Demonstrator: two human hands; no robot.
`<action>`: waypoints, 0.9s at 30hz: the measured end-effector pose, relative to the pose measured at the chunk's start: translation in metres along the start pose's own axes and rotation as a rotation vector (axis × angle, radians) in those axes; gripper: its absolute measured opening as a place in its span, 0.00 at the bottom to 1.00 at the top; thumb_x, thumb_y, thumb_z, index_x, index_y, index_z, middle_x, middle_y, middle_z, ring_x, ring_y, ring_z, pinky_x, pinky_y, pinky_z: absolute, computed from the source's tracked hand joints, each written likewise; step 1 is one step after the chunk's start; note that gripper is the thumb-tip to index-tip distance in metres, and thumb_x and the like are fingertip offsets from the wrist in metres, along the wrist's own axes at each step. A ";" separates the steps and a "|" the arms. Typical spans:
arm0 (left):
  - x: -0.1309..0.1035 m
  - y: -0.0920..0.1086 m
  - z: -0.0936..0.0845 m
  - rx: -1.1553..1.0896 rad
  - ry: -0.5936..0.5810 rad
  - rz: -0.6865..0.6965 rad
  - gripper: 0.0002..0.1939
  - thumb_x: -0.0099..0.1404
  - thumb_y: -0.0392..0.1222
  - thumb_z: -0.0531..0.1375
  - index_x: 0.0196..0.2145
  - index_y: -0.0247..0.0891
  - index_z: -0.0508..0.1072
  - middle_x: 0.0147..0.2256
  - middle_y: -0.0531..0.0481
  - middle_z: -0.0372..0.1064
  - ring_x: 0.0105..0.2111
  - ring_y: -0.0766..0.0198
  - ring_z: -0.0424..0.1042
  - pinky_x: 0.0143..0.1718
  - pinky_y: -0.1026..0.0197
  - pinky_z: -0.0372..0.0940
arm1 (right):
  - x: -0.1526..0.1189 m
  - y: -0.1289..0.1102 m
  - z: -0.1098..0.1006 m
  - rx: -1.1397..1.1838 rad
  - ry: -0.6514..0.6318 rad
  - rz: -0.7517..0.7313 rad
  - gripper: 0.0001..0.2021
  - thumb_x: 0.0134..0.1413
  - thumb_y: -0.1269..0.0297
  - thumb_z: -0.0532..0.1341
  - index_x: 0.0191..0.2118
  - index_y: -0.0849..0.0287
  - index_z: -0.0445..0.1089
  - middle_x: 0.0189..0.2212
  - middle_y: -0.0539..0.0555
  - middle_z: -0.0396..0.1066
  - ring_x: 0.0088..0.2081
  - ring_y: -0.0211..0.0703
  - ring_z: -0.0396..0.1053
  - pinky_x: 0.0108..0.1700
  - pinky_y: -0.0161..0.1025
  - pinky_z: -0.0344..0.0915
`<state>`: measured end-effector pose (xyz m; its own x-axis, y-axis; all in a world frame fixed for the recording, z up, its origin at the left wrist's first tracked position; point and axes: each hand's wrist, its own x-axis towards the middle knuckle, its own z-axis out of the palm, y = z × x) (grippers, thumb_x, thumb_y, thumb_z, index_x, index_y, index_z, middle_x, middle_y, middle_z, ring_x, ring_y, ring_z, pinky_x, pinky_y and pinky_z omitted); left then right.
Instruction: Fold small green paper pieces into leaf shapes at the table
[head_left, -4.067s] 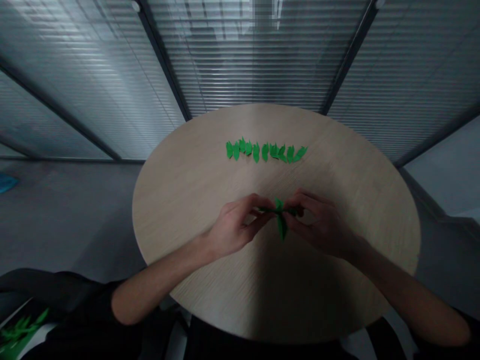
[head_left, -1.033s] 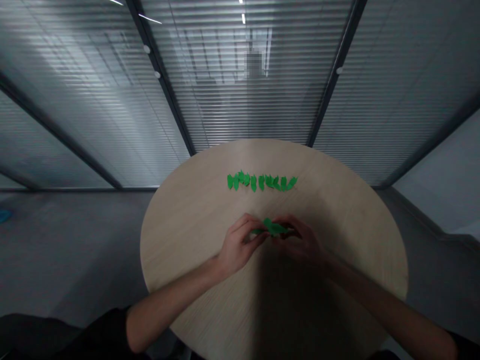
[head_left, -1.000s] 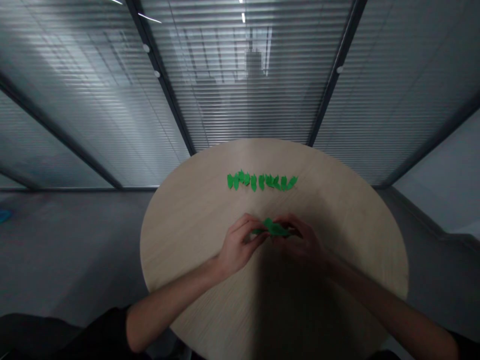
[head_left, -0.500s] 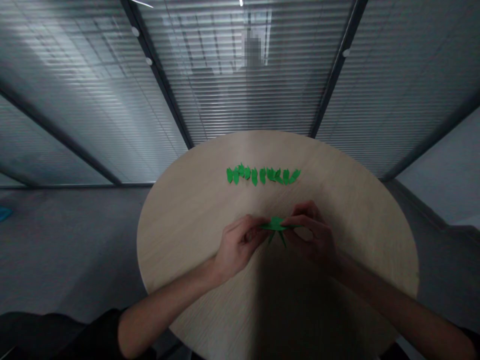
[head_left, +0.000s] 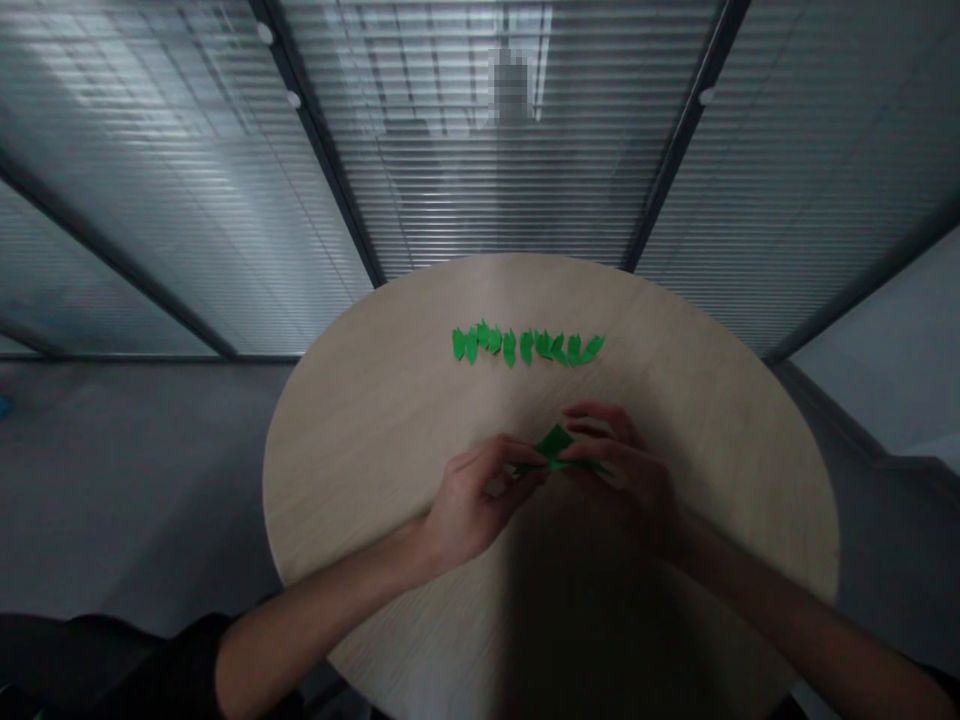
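Note:
Between my two hands is a folded piece of green paper (head_left: 555,441), with a flat diamond-shaped flap facing up. My left hand (head_left: 480,495) is closed, thumb and fingers pinching the paper's left side. On the other side my right hand (head_left: 630,475) pinches its right part, fingers curled and partly in shadow. Both hands are just above the round wooden table (head_left: 360,450). Farther back lies a row of several small green folded paper pieces (head_left: 527,346), some touching each other.
Beyond the table's far edge stands a glass partition with blinds (head_left: 495,200) and dark frame posts (head_left: 322,150). Grey carpet (head_left: 187,480) surrounds the table. My own shadow (head_left: 585,620) darkens the near part of the tabletop.
The green paper has turned in my fingers: its pointed legs no longer hang toward me, and a diamond flap now shows on the far side. Both hands stay nearly in place.

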<state>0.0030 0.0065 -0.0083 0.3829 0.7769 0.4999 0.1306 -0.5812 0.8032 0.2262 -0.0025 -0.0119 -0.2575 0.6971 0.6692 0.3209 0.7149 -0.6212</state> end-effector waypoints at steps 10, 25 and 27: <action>0.000 0.001 0.002 -0.071 0.038 0.017 0.04 0.68 0.34 0.66 0.40 0.35 0.74 0.38 0.43 0.81 0.33 0.63 0.81 0.32 0.65 0.78 | 0.006 -0.012 0.001 0.034 -0.017 0.049 0.06 0.67 0.71 0.63 0.46 0.54 0.73 0.48 0.56 0.76 0.46 0.44 0.78 0.48 0.43 0.77; 0.001 0.007 0.007 -0.299 0.018 -0.255 0.06 0.68 0.37 0.66 0.37 0.35 0.71 0.37 0.45 0.80 0.28 0.67 0.81 0.27 0.71 0.75 | 0.004 -0.012 0.003 -0.029 0.038 0.081 0.02 0.65 0.68 0.65 0.39 0.54 0.71 0.41 0.54 0.71 0.40 0.41 0.75 0.43 0.40 0.74; 0.000 0.007 0.008 -0.319 0.020 -0.277 0.07 0.69 0.38 0.66 0.37 0.35 0.70 0.35 0.46 0.79 0.28 0.67 0.81 0.27 0.70 0.75 | 0.005 -0.013 0.003 -0.010 0.036 0.107 0.03 0.66 0.68 0.65 0.38 0.55 0.71 0.40 0.53 0.71 0.39 0.40 0.74 0.41 0.39 0.74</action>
<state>0.0113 0.0006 -0.0048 0.3545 0.8997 0.2547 -0.0645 -0.2483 0.9665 0.2177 -0.0079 -0.0016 -0.1887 0.7667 0.6136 0.3537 0.6360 -0.6859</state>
